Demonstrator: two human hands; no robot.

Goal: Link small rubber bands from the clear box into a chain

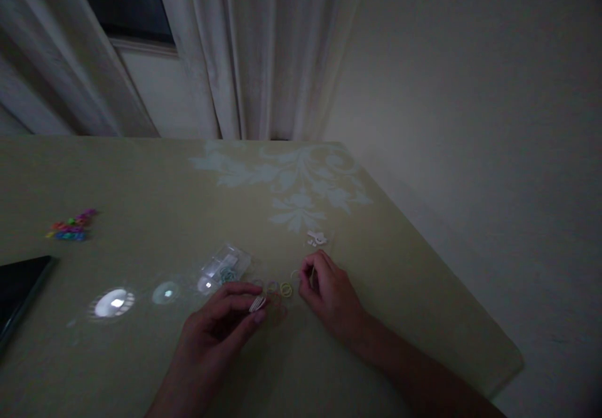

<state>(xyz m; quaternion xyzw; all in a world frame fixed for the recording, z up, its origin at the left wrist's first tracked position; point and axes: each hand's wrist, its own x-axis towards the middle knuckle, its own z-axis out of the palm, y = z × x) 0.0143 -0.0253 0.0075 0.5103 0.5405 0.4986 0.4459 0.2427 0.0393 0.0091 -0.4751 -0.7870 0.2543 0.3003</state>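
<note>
My left hand (211,330) is closed, with a small bundle of whitish elastic bands (256,304) pinched between thumb and fingers. Just to the right, my right hand (332,289) pinches a thin pale elastic band (295,275), whose loop pokes out past the fingertips. Between the two hands, yellow bands (286,290) lie on the table beside faint reddish-orange bands (277,311). Beyond the left fingers sits a clear plastic box (230,260) with greenish bands (227,274) in it. Small white pieces (316,238) rest past my right hand.
The table (141,180) has a pale floral pattern (301,180) at its far right corner. A pile of colourful small pieces (73,227) lies at left, behind a dark flat device (21,292). Curtains (254,54) hang along the far edge; a wall (470,123) stands to the right.
</note>
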